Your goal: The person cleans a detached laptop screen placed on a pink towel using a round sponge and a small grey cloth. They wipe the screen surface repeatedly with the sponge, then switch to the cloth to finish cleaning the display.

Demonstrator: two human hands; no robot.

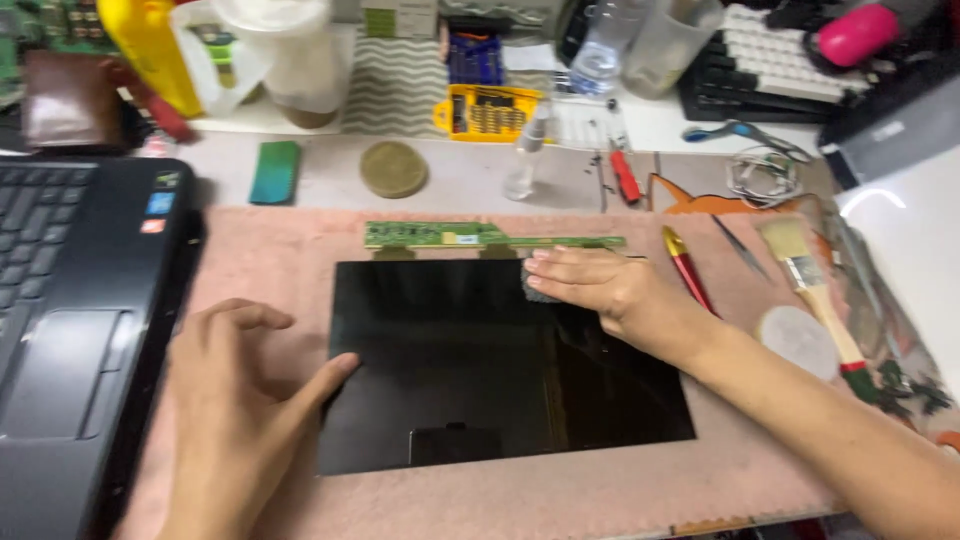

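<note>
A bare black display panel [470, 370] lies flat on a pink mat [270, 250], with a narrow green circuit strip [470, 236] along its far edge. My left hand [235, 400] rests flat on the mat, thumb touching the panel's left edge. My right hand [600, 290] presses a small dark grey pad [530, 285] onto the panel's upper right area, fingers flat over it.
A black laptop [70, 330] sits at the left. To the right lie a red pen [687, 268], tweezers [740, 245], a paintbrush [815, 290] and a round white pad [798, 340]. Behind stand a small spray bottle [527, 155], a yellow bit case [488, 110], scissors [745, 133] and a keyboard [775, 60].
</note>
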